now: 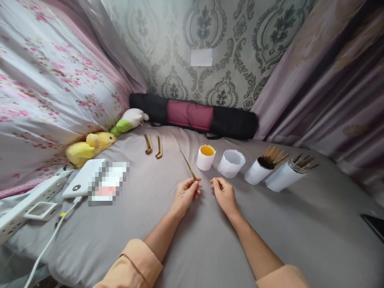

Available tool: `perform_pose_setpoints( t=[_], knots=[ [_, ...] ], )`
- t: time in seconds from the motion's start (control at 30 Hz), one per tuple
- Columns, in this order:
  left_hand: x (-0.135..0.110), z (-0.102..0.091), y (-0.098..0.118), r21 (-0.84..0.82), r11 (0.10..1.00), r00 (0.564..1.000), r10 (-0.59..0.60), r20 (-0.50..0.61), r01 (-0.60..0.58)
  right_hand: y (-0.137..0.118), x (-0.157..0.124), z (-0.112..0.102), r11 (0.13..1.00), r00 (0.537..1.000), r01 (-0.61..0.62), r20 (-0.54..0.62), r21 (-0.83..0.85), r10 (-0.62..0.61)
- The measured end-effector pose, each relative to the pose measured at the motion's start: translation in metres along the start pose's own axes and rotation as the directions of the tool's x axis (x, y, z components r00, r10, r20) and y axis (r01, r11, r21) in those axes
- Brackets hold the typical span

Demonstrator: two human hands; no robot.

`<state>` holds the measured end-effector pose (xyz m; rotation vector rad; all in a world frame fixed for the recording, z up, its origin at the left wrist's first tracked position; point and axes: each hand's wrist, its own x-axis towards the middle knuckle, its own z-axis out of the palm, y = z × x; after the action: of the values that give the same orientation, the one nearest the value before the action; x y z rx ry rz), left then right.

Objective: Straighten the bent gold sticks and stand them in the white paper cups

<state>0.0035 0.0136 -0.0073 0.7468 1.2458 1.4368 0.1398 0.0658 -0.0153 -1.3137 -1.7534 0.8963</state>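
My left hand [187, 191] is closed in a pinch on a thin, pointed golden-brown strip [187, 164], which slants up and away to the left. Just to the right, my right hand [223, 192] has its fingers curled together; what they hold, if anything, is hidden. Beyond the hands stands a white cup with a yellow inside [205, 161]. Beside it is a whitish, rough-rimmed cup [231, 169]. Two tilted white-wrapped cylinders follow on the right, one [255, 173] with light brown sticks and the other [280, 180] with darker ones. Two bent golden-brown bundles [148, 145] [159, 148] lie farther left.
Grey cloth [144, 184] covers the surface. A white power bank [84, 178], a power strip [36, 200] and a cable lie left. Plush toys [90, 147] rest by the floral curtain. A long black-and-maroon bag [192, 116] lies along the wall. A dark flat object [373, 226] is at right.
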Motion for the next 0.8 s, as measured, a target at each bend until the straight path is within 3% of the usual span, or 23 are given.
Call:
perform_pose_setpoints(
  t=[0.17, 0.4, 0.6, 0.8],
  knots=[
    [0.001, -0.002, 0.000, 0.164, 0.983, 0.995, 0.090, -0.035, -0.083, 0.001, -0.001, 0.001, 0.995, 1.000, -0.012, 0.013, 0.101, 0.010],
    [0.004, -0.010, -0.010, 0.377, 0.899, 0.973, 0.228, 0.032, -0.222, -0.004, -0.003, 0.000, 0.988, 0.999, -0.026, 0.028, 0.154, 0.022],
    [0.000, -0.012, -0.009, 0.552, 0.734, 0.909, 0.400, 0.120, -0.396, -0.007, -0.004, -0.001, 0.987, 0.999, -0.020, 0.036, 0.160, 0.014],
    [-0.004, -0.011, -0.005, 0.622, 0.590, 0.839, 0.496, 0.224, -0.515, -0.009, -0.005, -0.002, 0.978, 0.998, -0.022, 0.056, 0.207, 0.011]
  ],
)
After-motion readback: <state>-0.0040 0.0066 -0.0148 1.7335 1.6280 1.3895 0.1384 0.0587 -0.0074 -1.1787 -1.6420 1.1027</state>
